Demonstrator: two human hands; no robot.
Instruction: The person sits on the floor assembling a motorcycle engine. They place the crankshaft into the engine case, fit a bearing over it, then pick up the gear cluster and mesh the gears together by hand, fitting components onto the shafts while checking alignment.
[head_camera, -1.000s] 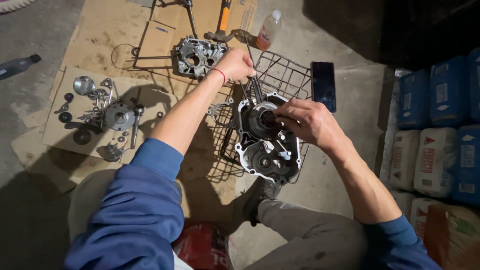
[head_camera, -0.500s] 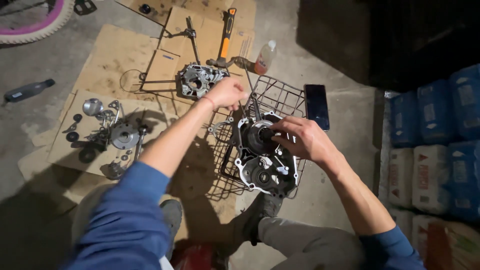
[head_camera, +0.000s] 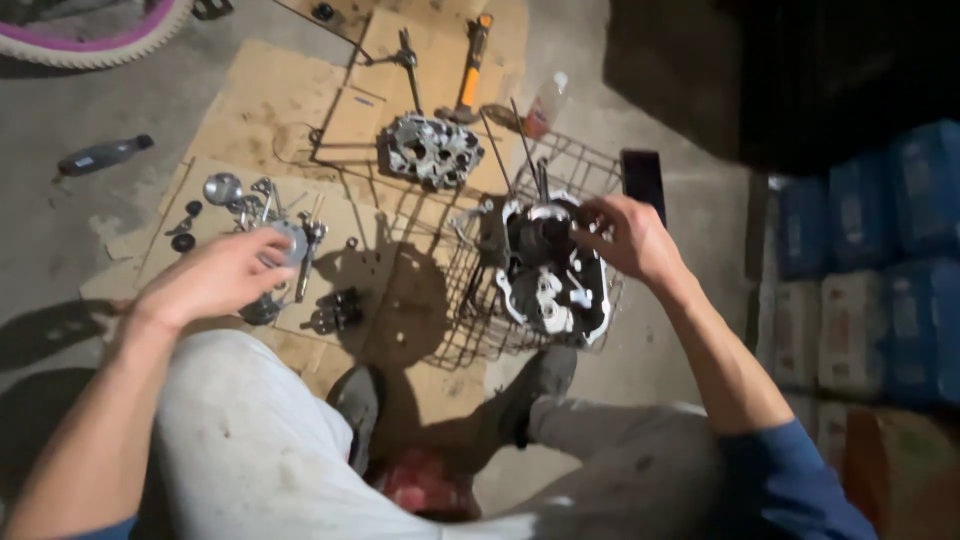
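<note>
An engine crankcase half (head_camera: 553, 280) stands in a wire basket (head_camera: 470, 320) on the floor. My right hand (head_camera: 625, 238) rests on its upper right edge, fingers curled on the casing. My left hand (head_camera: 215, 280) reaches out to the left over a group of small metal engine parts (head_camera: 262, 215) laid on cardboard (head_camera: 250, 120), fingers loosely spread and touching or just above a round gear-like part. Whether it grips anything I cannot tell. A second crankcase cover (head_camera: 432, 150) lies on the cardboard further away.
A hammer with an orange handle (head_camera: 470, 65), a long wrench (head_camera: 408, 60) and a small bottle (head_camera: 545, 105) lie at the far edge. A dark phone (head_camera: 642, 175) lies beside the basket. Stacked sacks (head_camera: 860, 260) stand at right. A bicycle tyre (head_camera: 90, 45) is far left.
My left hand has left the top of the crankcase and swung left and toward me to the small parts. My right hand stays on the crankcase.
</note>
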